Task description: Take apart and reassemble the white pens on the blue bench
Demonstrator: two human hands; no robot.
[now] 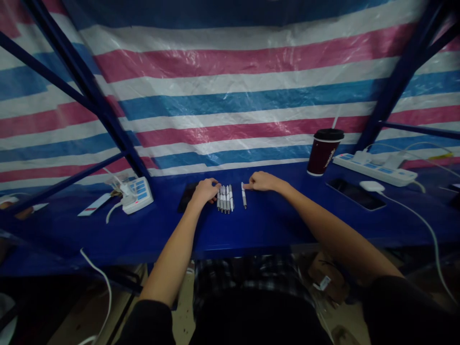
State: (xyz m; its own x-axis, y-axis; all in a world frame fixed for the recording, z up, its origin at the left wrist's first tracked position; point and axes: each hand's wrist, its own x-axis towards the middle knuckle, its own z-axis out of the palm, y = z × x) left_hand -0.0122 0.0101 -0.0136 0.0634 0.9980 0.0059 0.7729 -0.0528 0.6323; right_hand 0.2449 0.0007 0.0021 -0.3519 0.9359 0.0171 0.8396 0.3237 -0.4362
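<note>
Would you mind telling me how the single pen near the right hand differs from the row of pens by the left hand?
The single pen lies alone, apart from the others, while the row of pens is packed side by side. The right hand touches the single pen's far end with a fingertip; the left hand rests against the row's left side. All are pale, slim and lie pointing away on the blue table.

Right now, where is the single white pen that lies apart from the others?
In the head view, the single white pen lies on the blue table, just right of the row of white pens, under the right hand's fingertips.
</note>
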